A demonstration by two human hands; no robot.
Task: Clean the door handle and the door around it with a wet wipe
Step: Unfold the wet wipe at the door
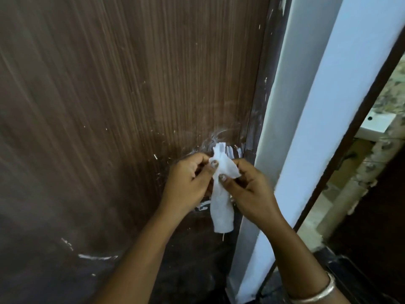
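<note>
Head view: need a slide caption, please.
Left hand and right hand pinch a wet wipe before the smeared brown door.

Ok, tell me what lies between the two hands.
In the head view, a crumpled white wet wipe, pinched by left hand and right hand, hanging before the brown wooden door.

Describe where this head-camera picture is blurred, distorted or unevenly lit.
Head view: brown wood-grain door streaked by motion blur at left, darker below; white door frame leans from wide-angle distortion; left hand, right hand and crumpled white wet wipe fairly sharp.
</note>
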